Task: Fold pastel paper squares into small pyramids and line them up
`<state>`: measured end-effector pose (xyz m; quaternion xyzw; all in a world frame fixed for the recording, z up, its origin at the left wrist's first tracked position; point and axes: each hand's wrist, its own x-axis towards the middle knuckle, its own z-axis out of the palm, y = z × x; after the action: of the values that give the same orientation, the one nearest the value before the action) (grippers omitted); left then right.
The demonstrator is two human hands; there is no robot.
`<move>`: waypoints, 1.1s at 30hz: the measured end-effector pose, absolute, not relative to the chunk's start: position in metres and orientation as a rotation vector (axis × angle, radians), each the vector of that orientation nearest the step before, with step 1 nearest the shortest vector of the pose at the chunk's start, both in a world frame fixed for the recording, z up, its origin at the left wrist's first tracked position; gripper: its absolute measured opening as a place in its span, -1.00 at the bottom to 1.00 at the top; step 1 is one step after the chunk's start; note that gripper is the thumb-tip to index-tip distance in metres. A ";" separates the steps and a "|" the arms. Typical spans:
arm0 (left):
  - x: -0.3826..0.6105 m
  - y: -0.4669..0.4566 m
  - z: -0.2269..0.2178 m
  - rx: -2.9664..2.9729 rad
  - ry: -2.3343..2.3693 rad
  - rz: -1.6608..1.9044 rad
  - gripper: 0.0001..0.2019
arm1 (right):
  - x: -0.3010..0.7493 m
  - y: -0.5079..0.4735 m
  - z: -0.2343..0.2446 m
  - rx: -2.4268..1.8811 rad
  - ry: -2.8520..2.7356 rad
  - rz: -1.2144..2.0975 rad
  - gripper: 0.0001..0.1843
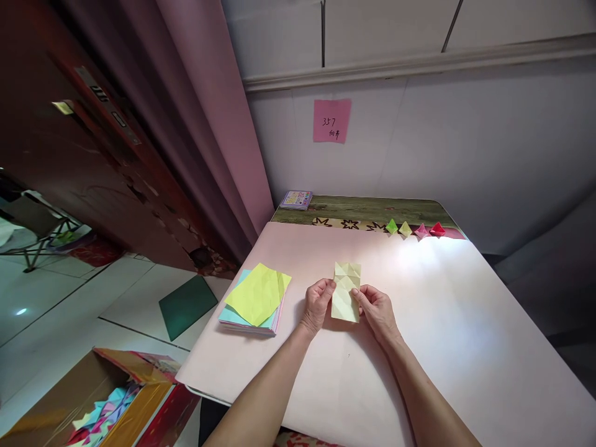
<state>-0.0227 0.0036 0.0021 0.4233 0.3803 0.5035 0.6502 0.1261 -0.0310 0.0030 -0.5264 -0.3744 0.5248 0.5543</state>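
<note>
Left: paper stack [249, 328], yellow sheet [257, 295] atop. Left hand [318, 303] pinches creased cream paper [345, 300] by its left edge, over the tabletop [456, 347]. Probably folding; another crease calls for aligned edges. Right hand [379, 310] pinches opposite, thumb uppermost. Farther right: four folded paper pieces [421, 231].

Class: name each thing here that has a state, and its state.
Pale yellow rectangular paper: creased, held
Bare left hand: pinching the paper's left edge
Bare right hand: pinching its right edge
Bright yellow paper sheet: creased, lying on coloured paper stack
Brown-and-red cardboard box: open
Four multicoloured paper shapes: folded, in a row
Square pink paper note: written on
</note>
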 end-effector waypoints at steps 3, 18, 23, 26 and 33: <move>-0.022 0.004 0.001 0.963 0.868 1.109 -0.65 | 0.126 -0.032 0.004 -1.214 -0.847 1.279 -0.55; -0.019 0.011 -0.009 0.869 0.933 1.290 -0.72 | 0.129 -0.029 0.004 -1.207 -0.772 1.249 -0.54; -0.021 0.014 -0.013 0.838 0.999 1.397 -0.71 | 0.130 -0.031 0.007 -1.230 -0.936 1.232 -0.53; -0.023 0.016 -0.018 0.809 1.037 1.439 -0.69 | 0.132 -0.031 0.006 -1.229 -1.106 1.168 -0.33; -0.023 0.013 -0.014 0.764 0.993 1.427 -0.66 | 0.129 -0.030 -0.006 -1.131 -1.362 0.977 -0.70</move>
<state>-0.0233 0.0125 -0.0142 0.3270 0.4252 0.6110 0.5822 0.1295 -0.0303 -0.0061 -0.4741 -0.5707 0.4095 0.5309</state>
